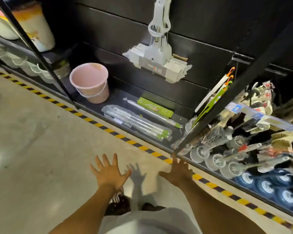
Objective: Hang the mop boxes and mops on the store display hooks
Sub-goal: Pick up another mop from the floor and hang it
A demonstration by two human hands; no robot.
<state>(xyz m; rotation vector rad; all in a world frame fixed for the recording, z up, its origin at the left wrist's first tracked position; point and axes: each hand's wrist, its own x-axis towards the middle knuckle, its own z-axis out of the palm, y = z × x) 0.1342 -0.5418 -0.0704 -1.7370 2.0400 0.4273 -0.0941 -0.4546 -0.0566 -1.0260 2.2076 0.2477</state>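
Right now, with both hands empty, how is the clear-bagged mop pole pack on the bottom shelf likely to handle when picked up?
The mop pole pack probably stays stiff lengthwise, since rigid pole sections fill it. Its glossy plastic wrap looks slippery and may slide in a grip. Being long and narrow, it would likely tip if held near one end.

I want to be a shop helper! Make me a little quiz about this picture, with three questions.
1. True or false: the left hand holds a mop.
2. What colour is the bucket? A pink, B blue, C black.
3. Fill in: the green box is not hung yet; it lies on the bottom ____.

Key: 1 false, it is empty; 2 A; 3 shelf.
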